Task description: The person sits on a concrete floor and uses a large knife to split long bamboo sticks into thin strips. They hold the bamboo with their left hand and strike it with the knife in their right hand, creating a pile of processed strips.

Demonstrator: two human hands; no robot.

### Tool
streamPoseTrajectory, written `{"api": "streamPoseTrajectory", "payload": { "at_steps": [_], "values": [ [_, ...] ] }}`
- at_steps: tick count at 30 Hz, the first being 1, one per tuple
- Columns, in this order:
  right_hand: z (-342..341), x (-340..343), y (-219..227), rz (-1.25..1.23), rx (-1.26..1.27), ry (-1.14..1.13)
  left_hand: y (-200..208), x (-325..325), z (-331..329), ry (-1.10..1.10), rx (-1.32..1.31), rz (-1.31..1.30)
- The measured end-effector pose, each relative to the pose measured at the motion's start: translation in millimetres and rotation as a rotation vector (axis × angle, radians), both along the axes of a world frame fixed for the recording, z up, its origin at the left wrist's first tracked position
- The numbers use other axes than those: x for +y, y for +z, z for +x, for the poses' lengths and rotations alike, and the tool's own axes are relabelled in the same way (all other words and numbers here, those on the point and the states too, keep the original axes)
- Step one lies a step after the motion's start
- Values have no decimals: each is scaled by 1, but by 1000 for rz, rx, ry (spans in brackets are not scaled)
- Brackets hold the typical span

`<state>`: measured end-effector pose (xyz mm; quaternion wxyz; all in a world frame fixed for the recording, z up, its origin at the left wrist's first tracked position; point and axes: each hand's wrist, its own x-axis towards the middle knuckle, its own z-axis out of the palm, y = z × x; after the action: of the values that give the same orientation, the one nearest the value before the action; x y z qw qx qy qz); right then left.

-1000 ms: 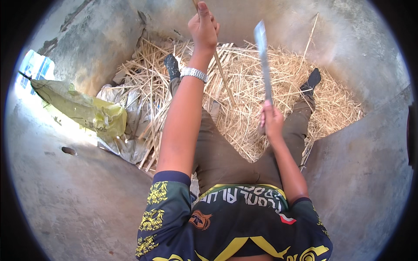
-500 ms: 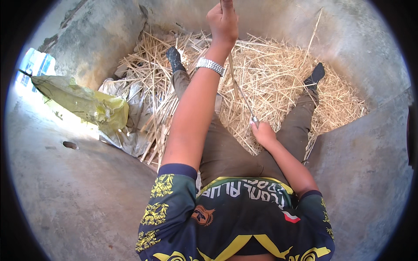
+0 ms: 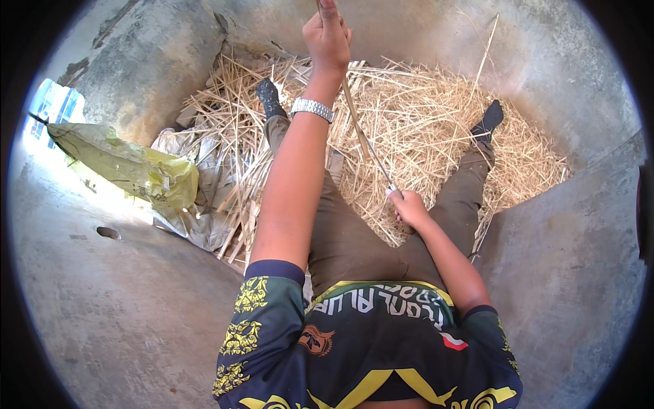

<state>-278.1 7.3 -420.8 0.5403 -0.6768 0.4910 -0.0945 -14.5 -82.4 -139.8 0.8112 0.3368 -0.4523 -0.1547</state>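
Observation:
My left hand (image 3: pixel 327 46) is raised at the top, its fingers wrapped round a long, narrow strip that looks like split bamboo (image 3: pixel 352 109), the thumb lying along it. The strip slants down from that fist toward my lap. Low on the right, in front of my thigh, my right hand (image 3: pixel 409 207) is closed on the handle of a thin-bladed knife (image 3: pixel 381 168). The blade points up and left and lies against or very near the strip; I cannot tell whether they touch. A silver watch (image 3: pixel 312 109) is on my left wrist.
Straw-like shavings and thin strips (image 3: pixel 409 129) cover the floor between and beyond my outstretched legs (image 3: pixel 368 238). Curved concrete walls (image 3: pixel 558 75) surround me. A yellowish sack (image 3: pixel 146 174) hangs at the left by a bright opening, and a small hole (image 3: pixel 108 232) marks the concrete below.
My left hand has shifted a little left and down with the strip. My right hand and the knife have moved only slightly left, and more of the strip shows beside the blade.

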Motion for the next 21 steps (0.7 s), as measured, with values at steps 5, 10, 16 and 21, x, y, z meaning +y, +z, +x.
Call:
{"api": "streamPoseTrajectory", "payload": {
  "at_steps": [5,10,16,21],
  "values": [
    [1,-3,28,565,-400,-89,0,2,-5,6,10,2],
    [-10,-5,34,561,-456,-149,3,-7,-25,24,-42,8],
    [1,3,38,-291,-230,-65,-3,-13,-41,253,-244,-61],
    [11,8,94,-358,-504,-198,-3,0,-31,375,-220,-106]
  ]
}}
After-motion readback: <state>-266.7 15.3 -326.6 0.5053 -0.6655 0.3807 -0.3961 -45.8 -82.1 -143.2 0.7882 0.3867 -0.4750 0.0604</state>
